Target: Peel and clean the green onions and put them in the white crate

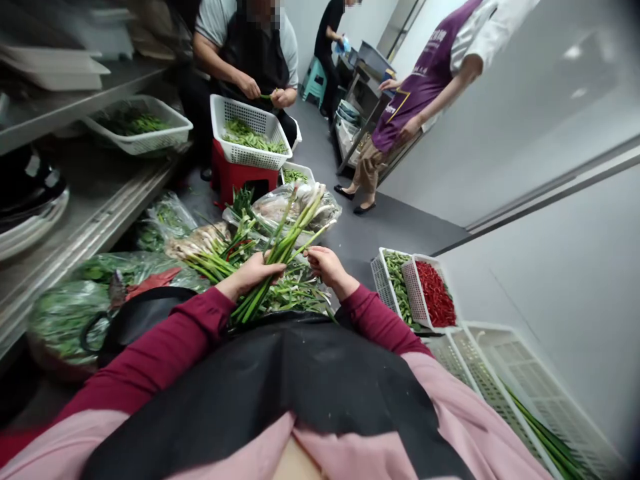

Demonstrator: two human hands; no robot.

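Observation:
A bunch of scallions (286,248) with long green stalks and white root ends slants up and away over my lap. My left hand (254,273) is wrapped round its middle. At the bunch's right side my right hand (327,265) is closed in a pinch at a single stalk that sticks out from the rest. Below and behind my hands lies a heap of loose green leaves and trimmings (297,293). Another pile of scallions (205,252), white ends outward, rests just left of the bunch.
Plastic-bagged greens (70,320) sit at left under a metal shelf (95,220). Ahead, a co-worker handles a green stalk behind a white basket (250,157) on a red stool (235,177). Red chillies (435,293) fill a basket at right. A person in a purple apron (425,67) stands beyond.

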